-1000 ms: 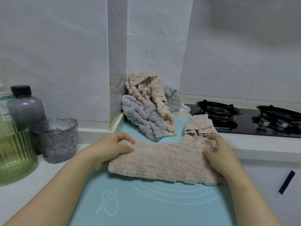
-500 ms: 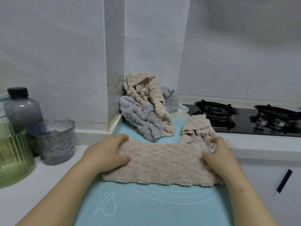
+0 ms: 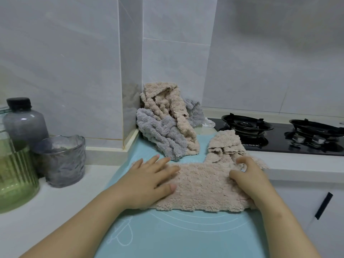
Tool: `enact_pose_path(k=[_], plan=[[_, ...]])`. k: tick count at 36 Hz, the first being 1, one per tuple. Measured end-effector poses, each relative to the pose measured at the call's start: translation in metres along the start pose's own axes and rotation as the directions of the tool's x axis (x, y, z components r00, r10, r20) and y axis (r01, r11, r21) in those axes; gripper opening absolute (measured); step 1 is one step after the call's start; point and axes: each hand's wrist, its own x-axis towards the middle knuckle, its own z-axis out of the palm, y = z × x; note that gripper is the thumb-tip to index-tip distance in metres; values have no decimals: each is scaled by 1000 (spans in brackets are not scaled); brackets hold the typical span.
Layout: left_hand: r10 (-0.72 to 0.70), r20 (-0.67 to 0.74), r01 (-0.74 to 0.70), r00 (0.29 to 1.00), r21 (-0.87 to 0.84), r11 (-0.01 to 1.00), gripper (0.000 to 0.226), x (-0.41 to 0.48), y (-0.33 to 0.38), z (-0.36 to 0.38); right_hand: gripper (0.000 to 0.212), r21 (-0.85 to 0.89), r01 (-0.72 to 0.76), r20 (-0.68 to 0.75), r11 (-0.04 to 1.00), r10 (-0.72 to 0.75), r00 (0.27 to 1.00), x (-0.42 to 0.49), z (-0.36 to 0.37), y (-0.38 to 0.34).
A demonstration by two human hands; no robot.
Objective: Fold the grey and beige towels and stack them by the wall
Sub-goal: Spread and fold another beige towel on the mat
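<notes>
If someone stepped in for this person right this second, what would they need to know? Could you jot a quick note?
Left hand: open, pressing flat on the left end of the beige towel.
Right hand: fingers curled, gripping the towel's right end, where its far corner is bunched up.
The towel lies as a long strip on the teal baking mat.
A heap of grey and beige towels sits crumpled against the wall.
Done: no neat stack yet.
Left: finish folding this towel, fold the heap, and stack everything by the wall.
</notes>
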Motion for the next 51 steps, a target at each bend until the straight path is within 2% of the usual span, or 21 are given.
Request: enact_pose_path(k=[3, 6, 9, 11, 12, 14, 15, 17, 18, 22, 25, 27, 29, 31, 33, 38, 39, 42, 47, 49, 51], plan=[[1, 125, -2, 992, 4, 1000, 54, 1, 3, 3, 37, 87, -11, 8, 996, 10, 1000, -2, -1, -2], [0, 103, 4, 995, -41, 999, 52, 2, 2, 4, 34, 172, -39, 29, 984, 34, 999, -2, -4, -5], [-8, -90, -2, 996, -114, 993, 56, 2, 1, 0, 35, 273, -75, 62, 959, 61, 996, 1, -7, -6], [-72, -313, -21, 947, -285, 958, 57, 3, -1, -4, 35, 354, -90, 75, 931, 67, 995, 1, -7, -11], [-147, -405, -38, 903, -415, 909, 49, 3, -1, -7, 36, 398, -88, 79, 913, 61, 995, 1, -7, -14], [-354, -419, -68, 836, -719, 692, 25, 5, -4, -12, 39, 450, -68, 86, 891, 33, 996, -2, -4, -25], [-431, -341, -89, 835, -858, 506, 21, 7, -5, -14, 39, 463, -51, 89, 885, 10, 996, -4, -2, -33], [-465, -128, -92, 876, -991, 99, 19, 6, -4, -20, 38, 503, -11, 113, 864, -52, 992, -9, 3, -51], [-449, -61, -76, 892, -997, -15, 20, 5, -4, -22, 38, 523, 3, 128, 852, -82, 988, -11, 7, -60], [-387, 60, -37, 920, -970, -240, 36, 1, -9, -25, 42, 526, 78, 227, 847, -228, 947, -21, 29, -92], [-366, 103, -32, 925, -938, -345, 51, -1, -15, -25, 38, 493, 93, 408, 865, -325, 853, -27, 44, -105], [-343, 132, 8, 930, -941, -339, 53, -2, -18, -25, 28, 526, 71, 446, 848, -346, 825, -28, 49, -104], [-309, 156, 61, 938, -953, -296, 53, -3, -20, -25, 19, 583, 57, 364, 811, -323, 874, -24, 52, -98], [-326, 107, 27, 939, -970, -240, 42, -2, -20, -24, 12, 632, 42, 247, 773, -253, 936, -20, 55, -86], [-397, 5, -52, 918, -990, -132, 29, -1, -19, -22, 5, 636, 43, 163, 770, -189, 968, -17, 56, -75], [-441, -123, -47, 889, -983, 179, 20, 5, -17, -11, 8, 566, 100, 100, 819, -188, 977, -13, 55, -63], [-457, -131, -50, 880, -981, 186, 19, 6, -18, -11, 9, 542, 110, 100, 833, -193, 976, -13, 56, -63], [-512, -115, -91, 851, -993, 72, 18, 3, -24, -15, 11, 493, 135, 110, 860, -215, 970, -14, 59, -62], [-595, -56, -42, 802, -998, 37, 15, -3, -34, -23, 10, 454, 170, 131, 875, -254, 958, -16, 64, -61], [-598, -58, -2, 799, -996, 93, 8, -5, -34, -25, 10, 406, 219, 136, 887, -295, 946, -15, 67, -60], [-583, -96, 40, 807, -975, 217, 8, -5, -34, -23, 10, 385, 248, 147, 889, -324, 934, -16, 69, -58]])
